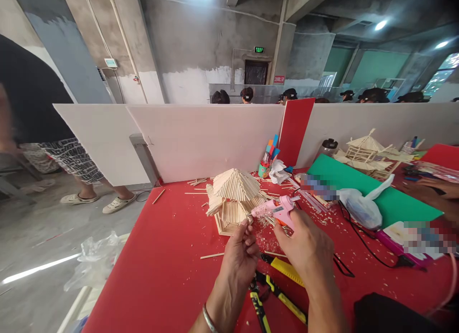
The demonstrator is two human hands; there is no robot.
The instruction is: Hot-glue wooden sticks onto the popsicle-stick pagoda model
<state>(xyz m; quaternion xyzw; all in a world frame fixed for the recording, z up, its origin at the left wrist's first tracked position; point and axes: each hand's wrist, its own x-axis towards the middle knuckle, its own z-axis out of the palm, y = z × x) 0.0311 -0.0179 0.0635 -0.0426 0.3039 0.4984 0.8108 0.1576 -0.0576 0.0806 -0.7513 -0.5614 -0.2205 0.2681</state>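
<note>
My right hand (304,244) grips a pink hot glue gun (274,209), its nozzle pointing left toward my left hand. My left hand (241,251) is closed in a pinch just under the nozzle, holding something too small to name. Right behind both hands stands a small pavilion model built of wooden sticks (233,199) on the red table cover (161,266). Loose sticks and wood crumbs lie around the model.
Yellow-and-black pliers (278,295) and a yellow utility knife (287,271) lie below my hands. A black cable (362,242), a plastic bag (360,206), a green sheet (390,199) and a second stick model (366,154) sit to the right. White partition boards (208,137) stand behind; a person stands at left.
</note>
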